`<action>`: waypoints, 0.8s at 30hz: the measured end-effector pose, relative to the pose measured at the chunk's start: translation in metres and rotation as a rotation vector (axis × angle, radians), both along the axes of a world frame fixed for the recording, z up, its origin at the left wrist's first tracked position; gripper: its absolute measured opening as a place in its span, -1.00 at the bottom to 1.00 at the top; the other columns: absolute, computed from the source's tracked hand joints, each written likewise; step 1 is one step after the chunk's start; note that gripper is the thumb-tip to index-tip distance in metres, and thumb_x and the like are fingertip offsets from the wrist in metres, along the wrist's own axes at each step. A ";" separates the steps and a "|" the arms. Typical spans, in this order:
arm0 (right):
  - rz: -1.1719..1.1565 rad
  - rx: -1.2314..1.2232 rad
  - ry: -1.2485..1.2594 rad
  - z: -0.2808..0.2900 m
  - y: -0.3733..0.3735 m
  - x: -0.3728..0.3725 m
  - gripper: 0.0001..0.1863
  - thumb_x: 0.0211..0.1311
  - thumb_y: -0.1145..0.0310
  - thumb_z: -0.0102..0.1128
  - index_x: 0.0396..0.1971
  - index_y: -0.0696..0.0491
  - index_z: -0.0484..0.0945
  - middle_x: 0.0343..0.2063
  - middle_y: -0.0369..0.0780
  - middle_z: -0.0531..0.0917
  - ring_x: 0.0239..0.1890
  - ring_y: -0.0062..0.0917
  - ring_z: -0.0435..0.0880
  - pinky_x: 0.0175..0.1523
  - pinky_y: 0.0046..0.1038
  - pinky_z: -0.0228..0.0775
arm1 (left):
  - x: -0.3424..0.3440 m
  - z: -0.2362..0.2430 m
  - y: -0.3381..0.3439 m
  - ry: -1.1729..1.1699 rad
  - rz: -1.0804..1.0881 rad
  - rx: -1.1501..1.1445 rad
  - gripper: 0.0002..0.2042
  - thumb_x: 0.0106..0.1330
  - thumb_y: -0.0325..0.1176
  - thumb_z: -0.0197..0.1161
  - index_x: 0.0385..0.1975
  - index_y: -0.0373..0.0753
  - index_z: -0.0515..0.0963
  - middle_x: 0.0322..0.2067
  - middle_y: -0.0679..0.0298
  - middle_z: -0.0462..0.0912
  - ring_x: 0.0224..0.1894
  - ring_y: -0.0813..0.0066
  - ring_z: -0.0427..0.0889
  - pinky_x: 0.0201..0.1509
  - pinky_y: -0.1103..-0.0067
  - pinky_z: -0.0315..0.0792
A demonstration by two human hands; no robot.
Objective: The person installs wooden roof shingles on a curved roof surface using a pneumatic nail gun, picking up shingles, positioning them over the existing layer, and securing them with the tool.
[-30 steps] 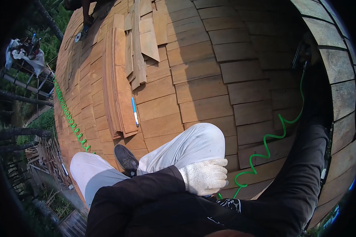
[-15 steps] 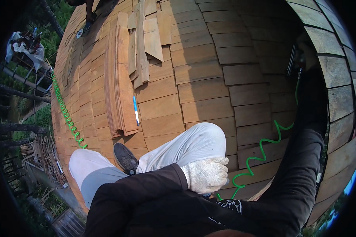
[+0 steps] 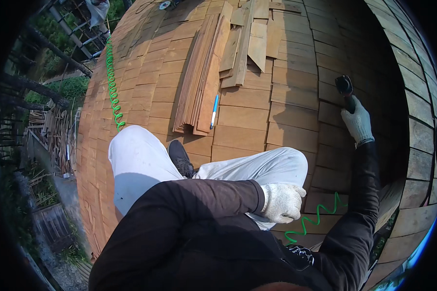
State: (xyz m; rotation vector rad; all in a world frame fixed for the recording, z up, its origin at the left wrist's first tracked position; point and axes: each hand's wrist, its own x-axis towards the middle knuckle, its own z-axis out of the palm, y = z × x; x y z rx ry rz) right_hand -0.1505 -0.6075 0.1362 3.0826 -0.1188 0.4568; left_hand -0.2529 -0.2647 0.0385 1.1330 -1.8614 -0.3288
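Observation:
My right hand (image 3: pixel 358 121), in a white knit glove, is closed around the handle of a dark nail gun (image 3: pixel 344 86), held over the shaded shingles at the right. A green coiled air hose (image 3: pixel 320 213) runs along the roof beside my right forearm; its join to the tool is hidden. My left hand (image 3: pixel 282 202), gloved too, is curled into a fist by my bent right knee. Whatever its fingers may hold is hidden. Wooden shingles (image 3: pixel 240 123) cover the roof under me. A blue and white pen-like marker (image 3: pixel 214 111) lies beside a stack of long boards (image 3: pixel 199 82).
Loose wooden pieces (image 3: pixel 257 46) lie beyond the stack. A second green coiled hose (image 3: pixel 112 82) hangs along the left roof edge, with a drop to the ground beyond it. A weathered shingled slope (image 3: pixel 420 121) rises at the right. A disc tool (image 3: pixel 165 5) sits at the far edge.
My right hand has brought the nail gun back out of the deep shade, toward the left. The view has turned, so the boards appear farther right. My left fist stays by the knee.

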 end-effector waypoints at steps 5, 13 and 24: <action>0.217 -0.298 0.493 -0.069 0.161 0.020 -0.22 0.17 0.27 0.42 0.41 0.08 0.37 -0.31 0.00 0.80 -0.27 -0.12 0.84 -0.13 -0.08 0.66 | 0.001 0.005 0.020 -0.100 0.044 0.066 -0.84 0.21 -0.19 0.32 -0.46 -0.10 0.72 -0.45 0.24 0.74 -0.21 0.18 0.74 0.28 0.21 0.44; 0.460 -0.538 0.723 -0.105 0.236 0.035 -0.14 0.38 0.03 0.36 0.57 0.00 0.22 -0.19 -0.10 0.79 -0.18 -0.20 0.83 -0.05 -0.16 0.61 | 0.048 0.036 0.099 -0.037 0.199 0.345 -0.73 0.27 -0.14 0.29 -0.23 -0.19 0.74 -0.34 0.06 0.77 -0.09 -0.01 0.74 0.08 0.15 0.54; 0.473 -0.378 0.789 -0.140 0.257 0.049 0.04 0.28 0.16 0.42 0.65 0.00 0.01 -0.13 -0.02 0.81 -0.13 -0.15 0.84 -0.02 -0.15 0.64 | 0.097 0.036 0.200 -0.190 0.390 0.615 -0.58 0.38 -0.10 0.28 0.09 -0.24 0.69 -0.13 0.01 0.81 -0.03 -0.02 0.77 0.13 0.19 0.59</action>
